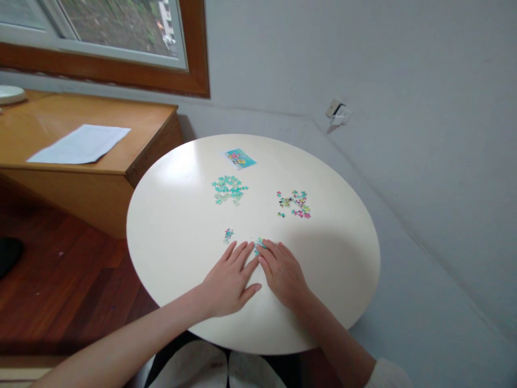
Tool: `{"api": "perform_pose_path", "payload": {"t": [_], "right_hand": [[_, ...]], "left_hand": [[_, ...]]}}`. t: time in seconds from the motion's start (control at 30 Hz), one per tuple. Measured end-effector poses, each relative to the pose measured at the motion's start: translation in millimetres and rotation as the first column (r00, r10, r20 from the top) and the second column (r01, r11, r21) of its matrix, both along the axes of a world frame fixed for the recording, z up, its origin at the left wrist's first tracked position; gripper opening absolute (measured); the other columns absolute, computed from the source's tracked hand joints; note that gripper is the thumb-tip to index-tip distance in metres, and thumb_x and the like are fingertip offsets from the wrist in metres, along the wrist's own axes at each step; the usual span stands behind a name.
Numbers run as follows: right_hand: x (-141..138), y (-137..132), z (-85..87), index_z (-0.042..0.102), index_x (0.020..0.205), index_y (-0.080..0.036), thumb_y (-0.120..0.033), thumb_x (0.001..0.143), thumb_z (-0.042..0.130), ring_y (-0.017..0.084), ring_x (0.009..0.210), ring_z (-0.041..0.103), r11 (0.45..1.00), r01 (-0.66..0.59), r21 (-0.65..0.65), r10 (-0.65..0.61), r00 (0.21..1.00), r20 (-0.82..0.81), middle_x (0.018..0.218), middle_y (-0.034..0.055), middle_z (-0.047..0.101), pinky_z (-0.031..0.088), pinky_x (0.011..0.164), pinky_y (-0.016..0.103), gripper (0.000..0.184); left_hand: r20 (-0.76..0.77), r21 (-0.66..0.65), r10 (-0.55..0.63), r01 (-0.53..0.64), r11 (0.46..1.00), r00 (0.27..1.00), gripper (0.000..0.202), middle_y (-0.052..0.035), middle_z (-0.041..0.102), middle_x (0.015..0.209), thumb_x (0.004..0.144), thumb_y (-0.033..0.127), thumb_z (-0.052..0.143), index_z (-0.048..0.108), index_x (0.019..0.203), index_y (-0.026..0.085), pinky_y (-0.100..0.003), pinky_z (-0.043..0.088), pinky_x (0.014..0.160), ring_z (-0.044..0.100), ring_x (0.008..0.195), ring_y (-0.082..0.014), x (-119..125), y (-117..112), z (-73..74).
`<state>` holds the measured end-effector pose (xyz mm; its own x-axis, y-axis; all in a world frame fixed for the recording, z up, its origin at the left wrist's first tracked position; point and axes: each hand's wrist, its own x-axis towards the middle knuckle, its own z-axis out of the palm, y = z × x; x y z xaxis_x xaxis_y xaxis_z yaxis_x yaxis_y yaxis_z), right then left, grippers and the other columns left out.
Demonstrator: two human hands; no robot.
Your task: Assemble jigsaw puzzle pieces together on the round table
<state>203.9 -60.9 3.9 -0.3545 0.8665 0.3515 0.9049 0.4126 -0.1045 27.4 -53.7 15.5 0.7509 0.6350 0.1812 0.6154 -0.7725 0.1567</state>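
Note:
Both hands lie flat on a round cream table (173, 215). My left hand (228, 280) rests palm down with fingers stretched toward a small teal puzzle bit (258, 245). My right hand (283, 272) lies beside it, fingertips touching that same bit and partly covering it. A single small joined piece (228, 235) sits just beyond the left fingertips. Farther out lie a cluster of teal puzzle pieces (229, 189) and a cluster of pink and multicoloured pieces (294, 203). A small picture card (239, 158) lies near the table's far edge.
A wooden desk (149, 145) stands at the left with a white paper sheet (81, 144) on it, under a wood-framed window (194, 75). A wall socket (338, 113) is on the grey wall. Dark wooden floor (60, 280) lies at the left.

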Motion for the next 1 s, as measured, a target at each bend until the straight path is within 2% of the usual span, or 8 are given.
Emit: {"api": "perform_pose_path", "payload": {"t": [0.17, 0.37, 0.47, 0.83, 1.0], "right_hand": [[-2.5, 0.8, 2.9, 0.057, 0.118, -0.021, -0.023, 0.092, 0.035, 0.023, 0.107, 0.055, 0.999, 0.029, -0.018, -0.029, 1.0, -0.003, 0.114, 0.01, 0.063, 0.038, 0.097, 0.044, 0.035], [1.6, 0.1, 0.9, 0.06, 0.114, -0.015, -0.02, 0.093, 0.03, 0.022, 0.11, 0.055, 1.0, -0.025, 0.007, 0.025, 0.999, -0.036, 0.116, 0.011, 0.063, 0.041, 0.096, 0.039, 0.037], [3.9, -0.2, 0.5, 0.061, 0.113, -0.017, -0.02, 0.093, 0.029, 0.02, 0.11, 0.055, 0.999, -0.035, 0.021, 0.036, 0.999, -0.037, 0.115, 0.0106, 0.063, 0.042, 0.095, 0.038, 0.038], [-0.7, 2.4, 7.3, 0.059, 0.115, -0.016, -0.022, 0.091, 0.04, 0.022, 0.101, 0.056, 1.0, 0.022, -0.02, -0.022, 1.0, -0.014, 0.11, 0.0109, 0.064, 0.044, 0.089, 0.04, 0.032], [2.3, 0.5, 4.6, 0.06, 0.113, -0.014, -0.019, 0.092, 0.036, 0.02, 0.106, 0.055, 0.999, -0.033, 0.015, 0.034, 0.999, -0.022, 0.113, 0.0105, 0.063, 0.043, 0.093, 0.036, 0.033]], "left_hand": [[-0.007, 0.004, 0.004, -0.004, 1.0, 1.0, 0.052, -0.0187, 0.037, 0.142, 0.09, 0.049, 0.034, 0.047, 0.126, 0.013, -0.049, 0.023, 0.108, 0.032, 0.131, -0.0318, 0.0, 0.1, 0.4], [-0.006, 0.011, 0.018, -0.018, 1.0, 1.0, 0.053, -0.0184, 0.038, 0.141, 0.091, 0.049, 0.032, 0.045, 0.129, 0.014, -0.048, 0.023, 0.108, 0.033, 0.131, -0.0306, 0.0, 0.2, 0.7], [-0.014, 0.01, 0.021, -0.021, 1.0, 1.0, 0.054, -0.0185, 0.038, 0.141, 0.091, 0.049, 0.032, 0.044, 0.13, 0.015, -0.048, 0.023, 0.108, 0.033, 0.131, -0.0309, 0.0, 0.2, 0.5], [-0.022, 0.013, 0.027, -0.027, 1.0, 0.999, 0.053, -0.0156, 0.038, 0.142, 0.09, 0.05, 0.033, 0.047, 0.128, 0.015, -0.048, 0.024, 0.108, 0.035, 0.13, -0.0312, 0.1, -0.1, 2.2], [-0.015, 0.008, 0.03, -0.03, 1.0, 0.999, 0.053, -0.0155, 0.038, 0.142, 0.09, 0.049, 0.033, 0.045, 0.129, 0.016, -0.047, 0.023, 0.108, 0.034, 0.131, -0.0296, -0.4, -0.4, 1.6]]}}
